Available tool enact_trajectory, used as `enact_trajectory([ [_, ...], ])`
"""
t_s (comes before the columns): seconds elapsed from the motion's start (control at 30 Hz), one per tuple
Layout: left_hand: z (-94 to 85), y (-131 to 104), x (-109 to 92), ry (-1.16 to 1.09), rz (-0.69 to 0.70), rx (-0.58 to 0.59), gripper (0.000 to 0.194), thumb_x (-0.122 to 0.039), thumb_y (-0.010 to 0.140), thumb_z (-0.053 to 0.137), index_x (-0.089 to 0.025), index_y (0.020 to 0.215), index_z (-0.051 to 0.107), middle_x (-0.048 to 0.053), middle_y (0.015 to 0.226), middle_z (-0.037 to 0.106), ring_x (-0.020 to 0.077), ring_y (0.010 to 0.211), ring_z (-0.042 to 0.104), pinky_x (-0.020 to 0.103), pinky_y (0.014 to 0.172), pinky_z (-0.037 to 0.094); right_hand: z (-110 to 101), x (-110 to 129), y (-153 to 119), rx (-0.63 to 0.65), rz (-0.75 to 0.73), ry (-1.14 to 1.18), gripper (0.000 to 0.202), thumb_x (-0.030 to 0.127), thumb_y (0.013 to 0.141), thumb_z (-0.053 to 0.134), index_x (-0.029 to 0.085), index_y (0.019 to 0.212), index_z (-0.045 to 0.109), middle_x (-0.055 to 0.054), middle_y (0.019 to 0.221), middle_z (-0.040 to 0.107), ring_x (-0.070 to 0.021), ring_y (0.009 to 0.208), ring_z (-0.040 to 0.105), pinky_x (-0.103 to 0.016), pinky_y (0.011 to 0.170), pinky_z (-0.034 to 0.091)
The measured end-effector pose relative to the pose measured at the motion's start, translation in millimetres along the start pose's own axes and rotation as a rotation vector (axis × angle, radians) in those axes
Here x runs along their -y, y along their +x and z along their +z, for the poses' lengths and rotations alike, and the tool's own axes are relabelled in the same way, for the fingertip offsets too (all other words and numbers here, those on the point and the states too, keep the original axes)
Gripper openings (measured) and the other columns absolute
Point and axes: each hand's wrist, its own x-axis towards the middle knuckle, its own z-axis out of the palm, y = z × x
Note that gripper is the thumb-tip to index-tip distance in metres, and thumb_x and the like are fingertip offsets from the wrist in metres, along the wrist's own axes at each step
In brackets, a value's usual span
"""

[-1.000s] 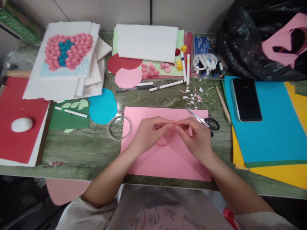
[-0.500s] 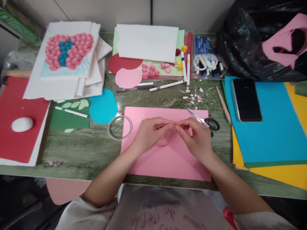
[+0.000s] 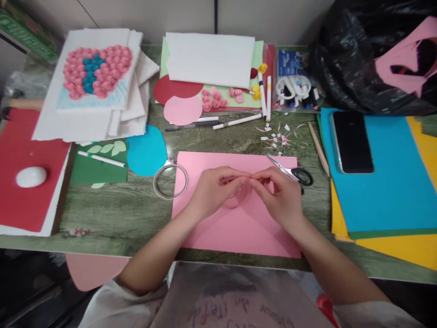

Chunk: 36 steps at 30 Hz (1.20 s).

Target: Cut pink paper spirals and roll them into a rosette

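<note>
My left hand (image 3: 215, 190) and my right hand (image 3: 280, 193) meet fingertip to fingertip above a pink sheet (image 3: 218, 234). Both are closed in a pinch on a thin curled strip of pink paper (image 3: 243, 195), whose loop hangs below the fingers; its pinched part is mostly hidden. Close to my right hand, black-handled scissors (image 3: 293, 173) lie partly on the sheet's right edge. A roll of tape (image 3: 170, 182) overlaps the sheet's left edge, left of my left hand.
White sheets bearing a pink and blue paper-roll picture (image 3: 97, 70) lie back left, near a blue paper shape (image 3: 146, 150). Rolled pink pieces (image 3: 215, 100), pens (image 3: 237, 121) and paper scraps (image 3: 282, 139) are behind. A phone (image 3: 353, 142) rests on blue paper (image 3: 392, 200) at right.
</note>
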Motion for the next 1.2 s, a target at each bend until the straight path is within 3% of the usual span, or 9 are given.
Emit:
enact_trajectory([
  [1.2,0.0,0.3,0.8,-0.021,-0.002,-0.014,0.019,-0.03,0.081,0.062,-0.018,0.09,0.074,0.005,0.089,0.074,0.0143,0.077,0.066,0.025,0.07,0.051,-0.4,2.5,-0.4,-0.017,-0.012,0.022,0.005,0.018,0.082,0.062,0.023,0.082,0.064,0.002,0.07,0.064,-0.0125,0.063,0.057,-0.028,0.061,0.046],
])
